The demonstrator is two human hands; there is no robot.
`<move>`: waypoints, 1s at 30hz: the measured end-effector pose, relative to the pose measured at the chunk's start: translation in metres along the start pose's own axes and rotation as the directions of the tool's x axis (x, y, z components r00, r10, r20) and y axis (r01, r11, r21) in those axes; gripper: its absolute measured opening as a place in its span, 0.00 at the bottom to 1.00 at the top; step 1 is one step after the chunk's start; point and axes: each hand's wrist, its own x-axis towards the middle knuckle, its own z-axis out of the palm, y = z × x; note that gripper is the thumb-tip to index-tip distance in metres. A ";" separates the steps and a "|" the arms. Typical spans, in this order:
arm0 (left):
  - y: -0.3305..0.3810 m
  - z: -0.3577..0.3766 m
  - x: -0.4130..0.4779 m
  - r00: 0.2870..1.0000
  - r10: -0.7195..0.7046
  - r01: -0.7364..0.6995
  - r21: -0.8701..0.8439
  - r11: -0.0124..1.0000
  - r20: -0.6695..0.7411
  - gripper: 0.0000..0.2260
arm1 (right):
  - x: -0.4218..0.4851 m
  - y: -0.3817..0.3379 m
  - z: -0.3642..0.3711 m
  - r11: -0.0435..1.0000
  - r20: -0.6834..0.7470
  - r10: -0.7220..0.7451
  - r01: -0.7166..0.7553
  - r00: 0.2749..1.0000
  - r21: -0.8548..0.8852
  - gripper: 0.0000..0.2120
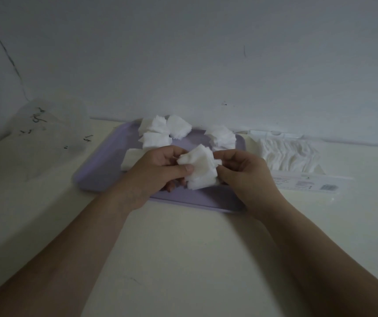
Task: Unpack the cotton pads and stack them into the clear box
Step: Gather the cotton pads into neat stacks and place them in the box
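Note:
A loose bunch of white square cotton pads (200,169) is held above the lilac tray (101,165). My left hand (160,170) grips the bunch from the left, thumb on top. My right hand (240,172) holds its right edge with curled fingers. More cotton pads lie in small heaps on the tray's far side, one heap (160,129) at the back left and another (223,137) at the back right. A flat pad pile (130,161) shows left of my left hand. The opened cotton pad pack (290,154) lies right of the tray. No clear box is visible.
The tray sits on a pale table (183,259) against a white wall. A crumpled clear plastic sheet (46,133) with dark marks lies at the far left. The pack's label flap (306,183) rests flat on the table at the right.

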 end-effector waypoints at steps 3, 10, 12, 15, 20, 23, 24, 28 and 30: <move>0.000 0.001 0.000 1.000 0.003 -0.004 -0.015 1.000 -0.011 0.11 | -0.001 -0.001 0.001 1.000 0.016 -0.008 0.008 1.000 0.008 0.12; -0.005 0.006 0.003 0.996 0.015 -0.014 0.009 1.000 -0.091 0.07 | -0.001 -0.005 -0.004 0.987 0.233 -0.024 -0.014 0.972 0.157 0.22; -0.006 0.007 0.003 0.992 0.029 -0.027 0.022 0.999 -0.121 0.06 | 0.000 -0.004 -0.005 0.993 0.270 -0.034 0.001 0.962 0.121 0.27; -0.007 0.009 0.003 0.985 0.067 -0.064 0.026 0.998 -0.159 0.06 | 0.001 -0.001 -0.004 0.998 0.259 -0.055 0.043 0.964 0.050 0.27; -0.003 0.011 0.002 0.981 0.088 -0.097 -0.047 0.994 -0.173 0.05 | 0.002 0.001 -0.004 0.998 0.208 -0.066 0.070 0.976 -0.011 0.25; 0.000 0.010 0.003 0.982 0.046 -0.080 -0.183 0.980 -0.185 0.03 | 0.004 0.005 -0.005 0.997 0.152 -0.063 0.069 0.986 -0.031 0.26; 0.000 0.008 0.004 0.981 0.032 -0.078 -0.237 0.968 -0.192 0.04 | 0.005 0.006 -0.005 0.997 0.115 -0.059 0.063 0.992 -0.033 0.27; 0.003 -0.002 0.006 0.979 0.015 -0.094 -0.383 0.919 -0.203 0.15 | 0.007 0.011 -0.004 0.998 0.034 -0.052 0.053 0.998 -0.035 0.28; 0.004 -0.002 0.003 0.994 0.030 -0.070 -0.384 0.921 -0.107 0.10 | 0.008 0.013 -0.003 0.998 0.031 -0.056 0.057 0.998 -0.028 0.27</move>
